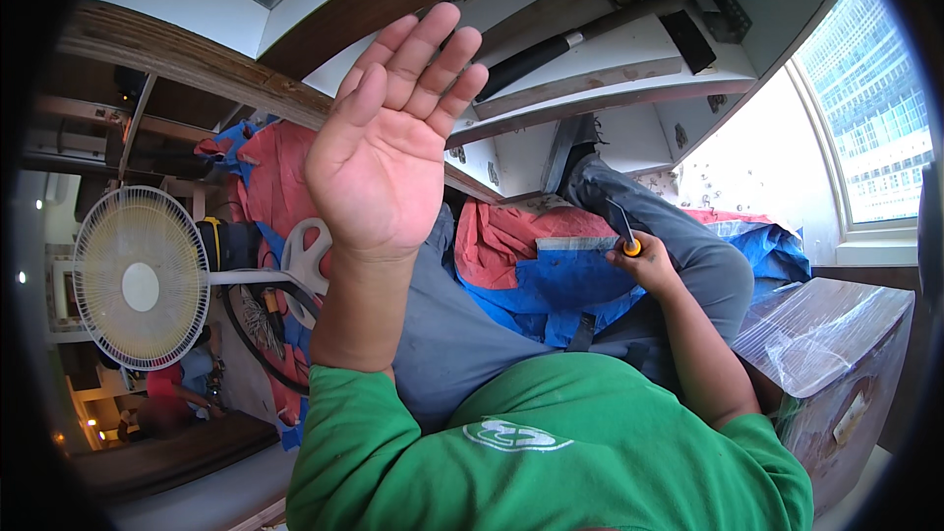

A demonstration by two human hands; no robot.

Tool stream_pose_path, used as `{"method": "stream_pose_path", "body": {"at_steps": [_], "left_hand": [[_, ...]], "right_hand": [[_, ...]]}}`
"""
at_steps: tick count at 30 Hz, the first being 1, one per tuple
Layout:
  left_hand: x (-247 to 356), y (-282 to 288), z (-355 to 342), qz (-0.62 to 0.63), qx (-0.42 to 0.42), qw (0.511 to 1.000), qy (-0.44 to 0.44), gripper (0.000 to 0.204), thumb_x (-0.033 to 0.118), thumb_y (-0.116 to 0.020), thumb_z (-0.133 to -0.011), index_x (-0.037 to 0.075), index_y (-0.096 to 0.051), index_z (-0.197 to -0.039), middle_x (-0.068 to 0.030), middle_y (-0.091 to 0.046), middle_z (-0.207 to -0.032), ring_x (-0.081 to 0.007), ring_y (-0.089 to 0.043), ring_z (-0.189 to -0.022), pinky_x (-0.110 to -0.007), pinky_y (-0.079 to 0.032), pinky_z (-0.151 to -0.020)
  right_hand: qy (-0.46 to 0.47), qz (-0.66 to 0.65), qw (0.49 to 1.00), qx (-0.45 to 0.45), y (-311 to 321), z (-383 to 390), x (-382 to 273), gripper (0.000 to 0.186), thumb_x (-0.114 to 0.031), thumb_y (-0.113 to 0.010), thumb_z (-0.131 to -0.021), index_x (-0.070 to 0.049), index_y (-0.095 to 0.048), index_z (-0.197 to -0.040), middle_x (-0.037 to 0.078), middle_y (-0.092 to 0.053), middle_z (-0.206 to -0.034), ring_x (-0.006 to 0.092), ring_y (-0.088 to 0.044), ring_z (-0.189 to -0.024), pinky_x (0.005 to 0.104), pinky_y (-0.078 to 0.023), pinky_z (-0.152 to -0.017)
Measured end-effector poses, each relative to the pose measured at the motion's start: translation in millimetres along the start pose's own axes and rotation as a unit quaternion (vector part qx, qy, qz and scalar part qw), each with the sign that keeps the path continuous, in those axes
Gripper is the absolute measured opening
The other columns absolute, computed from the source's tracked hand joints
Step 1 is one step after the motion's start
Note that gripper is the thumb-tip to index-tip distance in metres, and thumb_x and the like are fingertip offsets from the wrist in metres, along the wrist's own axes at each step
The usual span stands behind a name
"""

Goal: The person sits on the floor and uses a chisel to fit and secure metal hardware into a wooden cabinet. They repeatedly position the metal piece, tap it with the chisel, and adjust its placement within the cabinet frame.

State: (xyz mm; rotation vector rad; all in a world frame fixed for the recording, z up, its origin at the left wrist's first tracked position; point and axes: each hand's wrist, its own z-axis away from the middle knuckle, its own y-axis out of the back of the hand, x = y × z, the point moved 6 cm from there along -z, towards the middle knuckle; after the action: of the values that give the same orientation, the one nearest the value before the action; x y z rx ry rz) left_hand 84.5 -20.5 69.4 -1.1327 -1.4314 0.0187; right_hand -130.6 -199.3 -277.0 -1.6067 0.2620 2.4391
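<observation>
We have our left hand (388, 152) outspread, empty (palm facing us); our right hand (645, 264) grips a dark-bladed tool (623, 227).

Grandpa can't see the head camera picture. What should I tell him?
A bare left hand is raised open, palm facing the camera; the right hand holds a yellow-handled tool. Around them are a cabinet, red and blue tarp and a fan.

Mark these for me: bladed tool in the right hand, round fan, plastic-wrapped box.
Bladed tool (620, 223): head view, on its dark blade.
Round fan (141, 287): head view, on its white centre hub.
Plastic-wrapped box (814, 339): head view, on its top face.
</observation>
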Motion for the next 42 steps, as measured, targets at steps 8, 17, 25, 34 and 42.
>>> {"method": "stream_pose_path", "body": {"at_steps": [8, 17, 25, 34, 42], "left_hand": [[-4, -6, -2, -0.016, -0.039, 0.999, 0.008, 0.05, 0.021, -0.044, -0.103, -0.005, -0.043, -0.146, -0.0277, -0.048, -0.15, -0.04, -0.052, -0.136, -0.052, -0.043, -0.113], [-16, -6, -5, -0.104, -0.052, 0.993, 0.017, 0.053, 0.023, -0.045, -0.104, -0.004, -0.039, -0.149, -0.0283, -0.044, -0.153, -0.0385, -0.05, -0.137, -0.051, -0.042, -0.113], [-16, 20, -10, -0.162, -0.015, 0.986, -0.042, 0.027, 0.024, -0.045, -0.108, 0.002, -0.061, -0.107, -0.0296, -0.066, -0.124, -0.0348, -0.067, -0.112, -0.045, -0.05, -0.104], [20, 19, 5, -0.337, -0.029, 0.902, -0.268, 0.04, 0.028, -0.045, -0.11, 0.002, -0.055, -0.082, -0.0218, -0.074, -0.085, -0.0215, -0.072, -0.079, -0.031, -0.053, -0.08], [34, 32, 19, -0.368, -0.053, 0.864, -0.34, 0.034, 0.023, -0.053, -0.108, 0.0, -0.062, -0.084, -0.0062, -0.065, -0.07, -0.0107, -0.063, -0.065, -0.023, -0.047, -0.059]], "right_hand": [[0.006, 0.005, 1.0, 0.005, 1, -1, 4, 0.02, -0.008, -0.083, -0.084, -0.004, -0.064, -0.088, -0.003, -0.062, -0.08, 0.0088, -0.056, -0.076, 0.0265, -0.048, -0.074], [0.077, -0.102, 0.992, 0.003, 2, 18, -28, 0.032, -0.027, -0.072, -0.094, -0.006, -0.062, -0.115, 0.001, -0.06, -0.083, 0.0104, -0.058, -0.08, 0.0276, -0.048, -0.075], [0.171, -0.142, 0.975, 0.011, 4, 50, -142, 0.039, -0.024, -0.06, -0.101, 0.002, -0.056, -0.13, 0.004, -0.058, -0.078, 0.015, -0.061, -0.07, 0.0277, -0.05, -0.071], [0.31, 0.0, 0.951, -0.025, -11, 32, -265, 0.07, -0.056, -0.034, -0.108, 0.002, -0.052, -0.142, 0.0, -0.048, -0.061, 0.0099, -0.051, -0.055, 0.025, -0.041, -0.056], [0.309, 0.028, 0.95, -0.042, -20, 19, -308, 0.055, -0.052, -0.043, -0.108, -0.004, -0.064, -0.126, -0.003, -0.047, -0.062, 0.0066, -0.047, -0.055, 0.0237, -0.04, -0.056]]}}
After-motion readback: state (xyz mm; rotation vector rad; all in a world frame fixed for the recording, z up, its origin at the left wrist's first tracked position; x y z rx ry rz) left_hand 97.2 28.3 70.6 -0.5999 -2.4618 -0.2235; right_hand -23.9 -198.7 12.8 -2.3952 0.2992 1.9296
